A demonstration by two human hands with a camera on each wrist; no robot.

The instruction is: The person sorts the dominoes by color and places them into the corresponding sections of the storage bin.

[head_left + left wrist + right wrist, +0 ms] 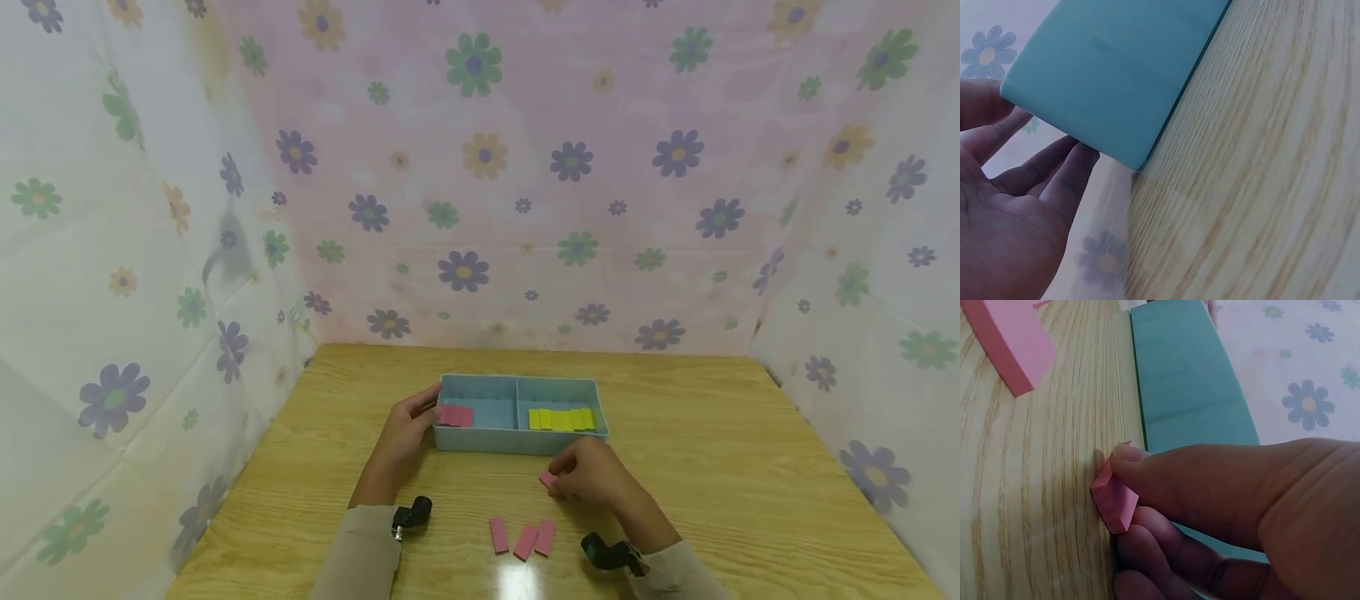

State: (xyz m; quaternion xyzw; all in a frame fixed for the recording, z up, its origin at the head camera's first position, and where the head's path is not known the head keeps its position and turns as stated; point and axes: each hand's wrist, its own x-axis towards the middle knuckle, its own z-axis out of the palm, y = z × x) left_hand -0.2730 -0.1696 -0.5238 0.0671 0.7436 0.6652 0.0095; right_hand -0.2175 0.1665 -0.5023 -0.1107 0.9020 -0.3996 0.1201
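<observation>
Our right hand pinches a pink block just in front of the tray, whose left end our left hand steadies with relaxed fingers.

— Beside the right grip: a matt pink block, foam-like; the teal tray smooth plastic.

— Below, the bench shows pale wood grain, slightly glossy. Behind, a thin floral cloth backdrop.

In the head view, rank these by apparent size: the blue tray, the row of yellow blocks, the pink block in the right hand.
1. Blue tray
2. Row of yellow blocks
3. Pink block, mostly hidden by the right hand, so only a corner shows.
</observation>
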